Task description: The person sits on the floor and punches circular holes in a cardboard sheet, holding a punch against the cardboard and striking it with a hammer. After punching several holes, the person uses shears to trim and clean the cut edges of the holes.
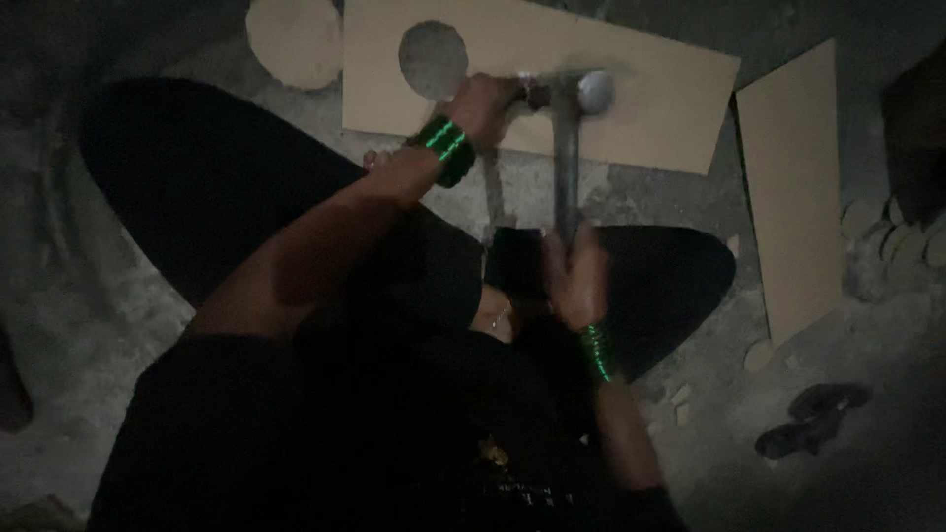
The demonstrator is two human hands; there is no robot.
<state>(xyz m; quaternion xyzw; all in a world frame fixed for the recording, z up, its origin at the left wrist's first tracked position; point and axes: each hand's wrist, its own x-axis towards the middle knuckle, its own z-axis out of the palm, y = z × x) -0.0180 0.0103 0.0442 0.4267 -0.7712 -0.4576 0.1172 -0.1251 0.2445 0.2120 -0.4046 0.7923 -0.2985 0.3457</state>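
Observation:
I sit cross-legged on a rough concrete floor. My right hand [574,274] grips the handle of a metal hammer [570,148], whose round head rests over a tan cardboard sheet [650,94]. My left hand [485,103], with green bangles at the wrist, is closed around a small metal punch tool [530,91] held upright on that sheet, right beside the hammer head. A round hole [432,57] is cut in the sheet just left of my left hand.
A cut-out cardboard disc [294,39] lies at the top left. A second tan cardboard piece [796,187] lies at the right, with several small discs [892,236] stacked beyond it. A pair of dark sandals [810,419] sits at the lower right.

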